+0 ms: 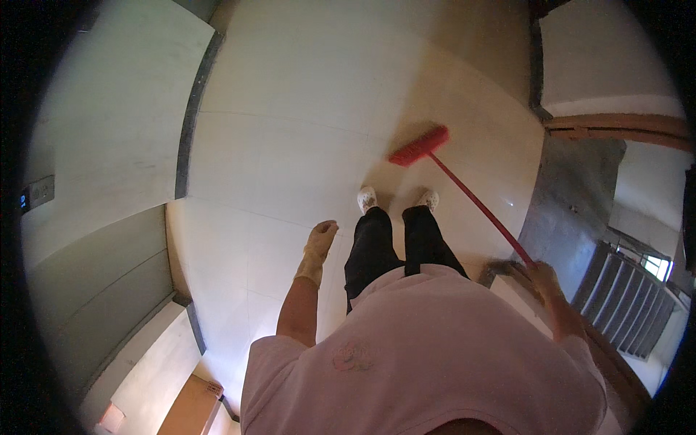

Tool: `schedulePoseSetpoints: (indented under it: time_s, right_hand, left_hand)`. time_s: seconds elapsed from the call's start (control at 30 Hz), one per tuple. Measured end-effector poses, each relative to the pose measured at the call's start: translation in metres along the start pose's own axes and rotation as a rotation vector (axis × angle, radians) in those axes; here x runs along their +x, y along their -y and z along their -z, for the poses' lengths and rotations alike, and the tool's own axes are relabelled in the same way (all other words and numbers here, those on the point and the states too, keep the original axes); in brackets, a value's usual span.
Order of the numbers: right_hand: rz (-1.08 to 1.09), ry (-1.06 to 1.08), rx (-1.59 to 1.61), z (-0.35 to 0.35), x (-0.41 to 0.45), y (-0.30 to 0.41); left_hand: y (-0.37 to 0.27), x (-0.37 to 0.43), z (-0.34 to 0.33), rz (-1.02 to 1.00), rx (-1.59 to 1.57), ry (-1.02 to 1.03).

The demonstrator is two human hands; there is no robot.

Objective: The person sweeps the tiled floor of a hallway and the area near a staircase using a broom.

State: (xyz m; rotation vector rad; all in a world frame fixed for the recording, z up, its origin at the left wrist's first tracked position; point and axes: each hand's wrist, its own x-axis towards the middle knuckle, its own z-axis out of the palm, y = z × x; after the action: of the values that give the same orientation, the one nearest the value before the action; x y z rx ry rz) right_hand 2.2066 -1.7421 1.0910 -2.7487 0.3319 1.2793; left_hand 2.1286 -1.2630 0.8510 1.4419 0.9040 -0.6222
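Observation:
My right hand (544, 280) is closed around the upper part of the red handle of a broom (478, 204), at the right of the head view. The broom's red bristle head (420, 145) rests on the pale tiled floor (283, 147), a little ahead of my feet. My left hand (322, 236), with a pale yellowish glove or covering reaching over the wrist, hangs to the left of my legs. Its fingers look curled, and no object shows in them. White clog shoes (367, 199) are on my feet.
A wall with dark skirting (198, 109) and a switch plate (42, 191) runs along the left, beside a grey door (103, 293). On the right are a wooden door frame (620, 122), a doorway with grey floor (565, 179) and a barred metal grille (625, 299). A brown cabinet-like piece (187, 405) stands lower left.

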Motion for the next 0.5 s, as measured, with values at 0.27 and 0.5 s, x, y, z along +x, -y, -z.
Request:
schedulePoseSetpoints:
  time_s: [0.27, 0.5]
  right_hand:
    - [0.180, -0.223, 0.169, -0.040, 0.075, -0.069]
    - [0.291, -0.041, 0.575, -0.008, 0.289, 0.166]
  left_hand:
    - [0.030, -0.042, -0.029, 0.085, 0.155, -0.024]
    - [0.121, -0.114, -0.018, 0.311, 0.287, -0.058]
